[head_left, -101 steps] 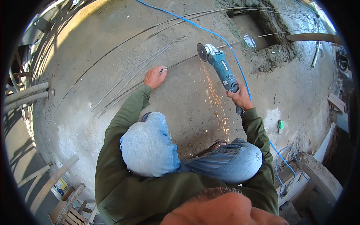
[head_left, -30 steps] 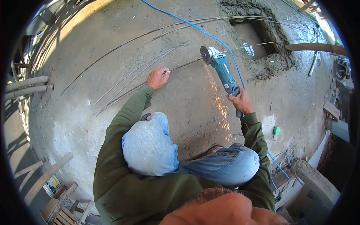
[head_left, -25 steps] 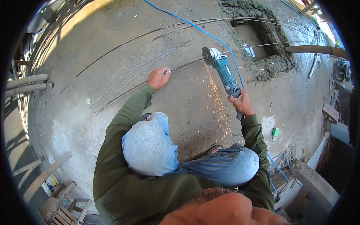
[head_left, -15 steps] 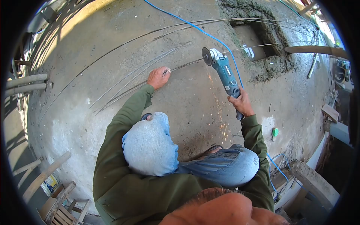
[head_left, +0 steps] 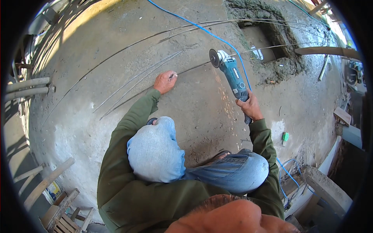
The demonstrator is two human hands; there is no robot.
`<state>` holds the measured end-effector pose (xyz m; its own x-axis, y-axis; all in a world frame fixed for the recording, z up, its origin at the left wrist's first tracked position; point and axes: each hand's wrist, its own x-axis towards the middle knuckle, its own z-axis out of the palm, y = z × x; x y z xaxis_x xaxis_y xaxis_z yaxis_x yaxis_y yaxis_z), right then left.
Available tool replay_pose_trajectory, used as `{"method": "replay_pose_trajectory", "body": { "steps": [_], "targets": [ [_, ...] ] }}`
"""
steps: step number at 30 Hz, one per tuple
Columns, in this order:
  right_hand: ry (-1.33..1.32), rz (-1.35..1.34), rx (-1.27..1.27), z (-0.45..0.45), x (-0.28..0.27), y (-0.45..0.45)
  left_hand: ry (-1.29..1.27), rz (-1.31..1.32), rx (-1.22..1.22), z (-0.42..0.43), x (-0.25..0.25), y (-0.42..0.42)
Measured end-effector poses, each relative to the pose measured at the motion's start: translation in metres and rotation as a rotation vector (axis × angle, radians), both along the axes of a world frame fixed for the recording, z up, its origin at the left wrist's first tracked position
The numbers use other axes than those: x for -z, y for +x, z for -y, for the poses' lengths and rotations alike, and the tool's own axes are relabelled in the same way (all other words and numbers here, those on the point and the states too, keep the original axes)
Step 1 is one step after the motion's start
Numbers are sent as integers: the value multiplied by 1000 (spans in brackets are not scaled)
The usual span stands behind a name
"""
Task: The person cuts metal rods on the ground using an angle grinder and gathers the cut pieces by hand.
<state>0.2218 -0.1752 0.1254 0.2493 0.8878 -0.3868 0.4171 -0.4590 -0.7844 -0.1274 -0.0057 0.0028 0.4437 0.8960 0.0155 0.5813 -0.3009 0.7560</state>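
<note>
My right hand (head_left: 251, 106) is wrapped round the rear handle of a teal angle grinder (head_left: 234, 77). The grinder's disc (head_left: 214, 58) meets a thin steel rod (head_left: 193, 68) low over the concrete floor. Orange sparks (head_left: 226, 99) spray from there back toward my feet. My left hand (head_left: 165, 82) is closed on the same rod, a short way left of the disc. Two more cut rods (head_left: 142, 73) lie on the floor beyond my left hand. A blue power cord (head_left: 196, 25) runs past the grinder.
Long thin rods (head_left: 128, 46) curve across the floor ahead. A square pit (head_left: 268, 42) with rough muddy edges is at the upper right, near a wooden pole (head_left: 328, 52). A green plug (head_left: 285, 136) lies at right. Wooden poles (head_left: 48, 182) stand at lower left.
The spark stream has grown thinner. Where two rods ran side by side between my left hand and the disc, one now shows. Both hands stay almost in place.
</note>
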Motion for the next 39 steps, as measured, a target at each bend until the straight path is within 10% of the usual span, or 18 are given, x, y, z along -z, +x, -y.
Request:
{"method": "replay_pose_trajectory", "body": {
  "steps": [39],
  "targets": [
    [-45,-83,54,8,-4,-4,-157,39,44,-2,-9,0]
  ]
}}
